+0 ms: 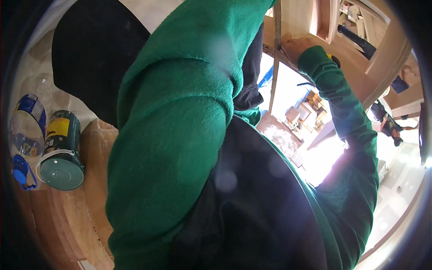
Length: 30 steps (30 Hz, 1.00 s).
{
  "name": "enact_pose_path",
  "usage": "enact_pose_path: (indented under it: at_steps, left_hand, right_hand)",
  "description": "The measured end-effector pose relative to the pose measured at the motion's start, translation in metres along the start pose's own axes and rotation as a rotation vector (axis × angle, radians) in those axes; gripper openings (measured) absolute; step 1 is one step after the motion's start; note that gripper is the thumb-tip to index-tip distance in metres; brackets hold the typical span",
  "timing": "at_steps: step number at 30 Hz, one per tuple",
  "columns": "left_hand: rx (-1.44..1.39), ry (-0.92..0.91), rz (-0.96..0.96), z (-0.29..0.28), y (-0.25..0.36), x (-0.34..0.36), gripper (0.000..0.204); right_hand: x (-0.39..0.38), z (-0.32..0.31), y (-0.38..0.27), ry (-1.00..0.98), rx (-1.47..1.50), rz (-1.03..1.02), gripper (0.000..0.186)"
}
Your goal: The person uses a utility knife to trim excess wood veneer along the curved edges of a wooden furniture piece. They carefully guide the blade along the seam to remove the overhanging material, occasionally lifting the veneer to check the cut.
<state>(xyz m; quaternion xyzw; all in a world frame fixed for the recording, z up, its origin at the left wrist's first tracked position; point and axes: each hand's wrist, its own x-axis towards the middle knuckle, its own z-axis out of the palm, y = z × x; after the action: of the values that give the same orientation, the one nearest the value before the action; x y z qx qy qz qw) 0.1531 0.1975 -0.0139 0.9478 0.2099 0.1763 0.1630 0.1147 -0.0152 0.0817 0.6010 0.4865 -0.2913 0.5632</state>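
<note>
A green sleeve (166,144) on my left arm fills the middle of the view and runs up past the top edge. My left hand lies outside the picture. On the right, my other green-sleeved arm bends upward, and my right hand (294,48) is against a wooden frame (348,63), close to an upright wooden strip (276,58). Its fingers are too small and hidden to tell whether they grip the wood. Just beside the right cuff shows a small yellow and black thing (335,60), mostly covered.
At the left stand a clear plastic bottle with a blue cap (20,168) and a dark green paint bucket (63,168) on wooden boards (96,148). A black rounded shape (94,58) is at upper left. Another person (388,122) appears far right, beyond curved wooden parts.
</note>
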Motion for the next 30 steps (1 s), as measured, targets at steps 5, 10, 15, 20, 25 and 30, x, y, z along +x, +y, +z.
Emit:
enact_pose_path:
  at_steps: [5,10,15,20,25,30]
  left_hand:
    - [-0.107,-0.055,0.015,-0.001,0.002,0.009,0.096]
    - [-0.184,-0.111,-0.034,-0.001,-0.014,-0.002,0.099]
    - [-0.134,-0.063,0.089,0.002,0.009,0.012,0.085]
    - [-0.229,0.296,0.354,0.079,-0.038,0.013,0.076]
    - [-0.047,-0.334,0.906,-0.007,0.043,-0.044,0.074]
    - [-0.177,-0.333,0.875,-0.01,0.086,-0.116,0.073]
  right_hand:
    - [-0.002,-0.001,0.006,0.026,0.003,-0.031,0.026]
    - [-0.065,-0.071,-0.022,-0.011,-0.011,-0.018,0.025]
    - [-0.113,-0.065,-0.072,0.107,0.516,-0.088,0.021]
    - [-0.106,-0.053,-0.076,0.429,1.193,-0.444,0.016]
    - [-0.106,-0.007,-0.071,0.267,1.85,-0.836,0.016]
    - [-0.098,-0.005,-0.058,0.258,1.985,-1.2,0.015]
